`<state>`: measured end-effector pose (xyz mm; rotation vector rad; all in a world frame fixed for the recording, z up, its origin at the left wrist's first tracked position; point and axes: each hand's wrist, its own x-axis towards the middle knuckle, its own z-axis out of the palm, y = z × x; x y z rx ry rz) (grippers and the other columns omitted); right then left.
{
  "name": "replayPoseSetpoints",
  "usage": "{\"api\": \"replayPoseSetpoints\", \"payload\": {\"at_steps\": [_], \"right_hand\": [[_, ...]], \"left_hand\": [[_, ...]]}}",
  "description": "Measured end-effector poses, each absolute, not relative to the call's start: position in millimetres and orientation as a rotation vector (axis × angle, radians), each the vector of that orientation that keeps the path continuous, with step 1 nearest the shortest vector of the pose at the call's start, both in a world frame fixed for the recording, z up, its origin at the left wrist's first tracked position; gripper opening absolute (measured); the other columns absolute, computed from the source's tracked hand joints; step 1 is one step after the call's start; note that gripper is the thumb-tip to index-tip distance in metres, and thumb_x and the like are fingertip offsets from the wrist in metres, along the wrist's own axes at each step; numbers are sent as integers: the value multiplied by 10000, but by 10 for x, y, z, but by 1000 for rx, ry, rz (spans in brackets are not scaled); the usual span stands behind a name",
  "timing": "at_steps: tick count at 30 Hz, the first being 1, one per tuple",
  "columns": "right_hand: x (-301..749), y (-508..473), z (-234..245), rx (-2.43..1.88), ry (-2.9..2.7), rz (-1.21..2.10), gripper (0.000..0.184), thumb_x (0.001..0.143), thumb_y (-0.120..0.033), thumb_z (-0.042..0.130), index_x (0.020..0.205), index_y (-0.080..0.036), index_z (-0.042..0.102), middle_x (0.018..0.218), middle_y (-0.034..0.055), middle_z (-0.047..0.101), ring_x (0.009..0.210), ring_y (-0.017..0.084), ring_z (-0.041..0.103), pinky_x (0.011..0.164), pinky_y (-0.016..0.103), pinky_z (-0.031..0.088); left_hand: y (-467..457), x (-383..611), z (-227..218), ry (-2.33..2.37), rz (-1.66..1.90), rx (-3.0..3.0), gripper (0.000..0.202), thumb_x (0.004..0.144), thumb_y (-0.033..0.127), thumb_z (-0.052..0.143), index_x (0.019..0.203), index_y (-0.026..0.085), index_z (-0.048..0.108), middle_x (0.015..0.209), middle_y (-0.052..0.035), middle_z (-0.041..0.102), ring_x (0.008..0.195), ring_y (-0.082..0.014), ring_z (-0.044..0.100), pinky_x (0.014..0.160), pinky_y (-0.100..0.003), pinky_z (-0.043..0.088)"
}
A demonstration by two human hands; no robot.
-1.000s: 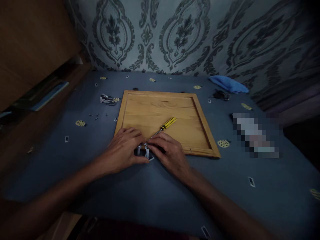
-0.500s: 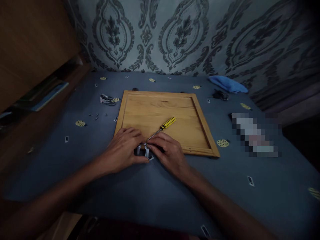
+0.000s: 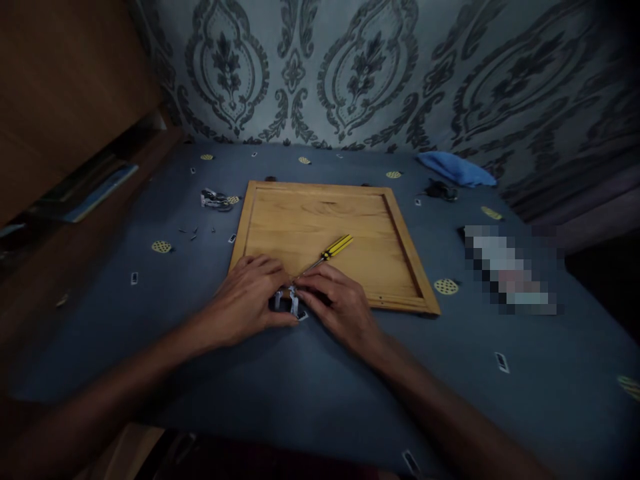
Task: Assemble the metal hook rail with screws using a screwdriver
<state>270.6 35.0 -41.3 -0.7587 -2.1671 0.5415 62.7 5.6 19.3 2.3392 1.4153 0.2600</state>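
Observation:
A framed wooden panel, like a cabinet door (image 3: 320, 217), lies flat on the blue patterned cloth. At its near edge sits a metal hinge (image 3: 294, 303), partly covered by my fingers. My left hand (image 3: 250, 293) curls over that edge, gripping the hinge with its thumb below. The fingers of my right hand (image 3: 343, 300) are pinched together at the hinge; whatever small thing they hold is hidden. A screwdriver with a yellow and black handle (image 3: 339, 247) rests on the panel, its shaft pointing at my fingertips.
Left of the panel lie another metal hinge (image 3: 216, 199) and several small screws (image 3: 194, 235). A blue cloth (image 3: 457, 169) and a dark object (image 3: 441, 190) are at the back right. A pixelated long object (image 3: 510, 270) lies right. A wooden cabinet (image 3: 75, 87) borders the left.
My right fingers have shifted very slightly at the hinge. My left hand, the panel and the screwdriver stay in place.

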Motion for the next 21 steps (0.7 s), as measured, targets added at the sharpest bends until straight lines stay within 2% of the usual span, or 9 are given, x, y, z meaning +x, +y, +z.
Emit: {"api": "replayPoseSetpoints", "payload": {"at_steps": [12, 21], "right_hand": [[2685, 330, -435, -752, -2147, 548, 120, 998, -158, 650, 1012, -180, 767, 941, 67, 744, 889, 185, 712, 803, 299, 583], [2694, 314, -422, -847, -2196, 593, 114, 989, -235, 696, 1075, -186, 753, 1017, 81, 737, 962, 200, 713, 843, 327, 595]], "left_hand": [[54, 593, 128, 1396, 325, 2384, 364, 809, 437, 883, 1004, 191, 699, 1027, -49, 706, 1060, -294, 641, 938, -436, 474], [43, 544, 4, 1349, 445, 2439, 323, 880, 492, 796, 1044, 225, 719, 1030, -43, 718, 1018, -283, 652, 881, -419, 475]]}}
